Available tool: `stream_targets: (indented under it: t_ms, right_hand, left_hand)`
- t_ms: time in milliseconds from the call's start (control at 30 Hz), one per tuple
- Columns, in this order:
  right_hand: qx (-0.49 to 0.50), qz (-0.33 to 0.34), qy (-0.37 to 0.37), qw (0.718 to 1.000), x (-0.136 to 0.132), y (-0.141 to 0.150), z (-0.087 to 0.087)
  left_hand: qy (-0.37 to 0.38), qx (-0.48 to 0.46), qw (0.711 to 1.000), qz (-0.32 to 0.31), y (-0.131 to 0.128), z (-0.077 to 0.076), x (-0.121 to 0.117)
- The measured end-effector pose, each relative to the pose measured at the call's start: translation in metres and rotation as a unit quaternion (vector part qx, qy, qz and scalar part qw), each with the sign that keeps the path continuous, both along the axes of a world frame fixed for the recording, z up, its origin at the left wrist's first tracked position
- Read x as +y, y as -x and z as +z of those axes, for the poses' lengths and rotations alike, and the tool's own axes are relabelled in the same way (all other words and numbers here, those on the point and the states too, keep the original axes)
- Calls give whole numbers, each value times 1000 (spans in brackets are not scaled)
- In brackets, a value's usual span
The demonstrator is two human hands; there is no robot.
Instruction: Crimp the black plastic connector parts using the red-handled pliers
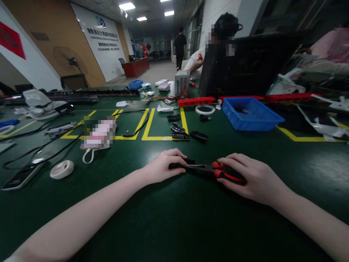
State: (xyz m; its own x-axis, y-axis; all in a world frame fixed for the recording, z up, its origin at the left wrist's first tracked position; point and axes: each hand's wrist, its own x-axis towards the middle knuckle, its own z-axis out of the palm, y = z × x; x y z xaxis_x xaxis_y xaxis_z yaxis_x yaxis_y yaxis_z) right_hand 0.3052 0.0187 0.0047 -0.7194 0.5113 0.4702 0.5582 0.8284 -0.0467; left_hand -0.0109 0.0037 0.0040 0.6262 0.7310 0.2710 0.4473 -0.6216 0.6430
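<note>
My left hand (167, 164) pinches a small black part (176, 165) just above the green table (163, 218). From the right, the jaws of red-and-black long-nose pliers (200, 166) reach up to that part and touch or grip it; which of the two I cannot tell. My right hand (252, 178) is closed around the pliers' handles. Beyond my hands lie several black plastic pieces, one of them a dark ribbed piece (199, 136) and another a paired-looking piece (177, 128).
A blue bin (252, 114) with a black item inside stands at the back right. Left are a pink pack (99, 133), a white tape roll (62, 169), a phone-like device (23, 175) and black cables. A person (222, 36) sits behind a large black panel (245, 65).
</note>
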Motion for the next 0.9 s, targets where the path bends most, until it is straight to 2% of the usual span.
stream_targets:
  t_ms: [633,900]
  right_hand:
    - [6,5,-56,998,3,-6,-7]
    - [9,12,-97,995,-1,4,-1]
  left_hand:
    - [-4,1,1000,4,0,-1,0]
    - [0,5,1000,7,0,0,0]
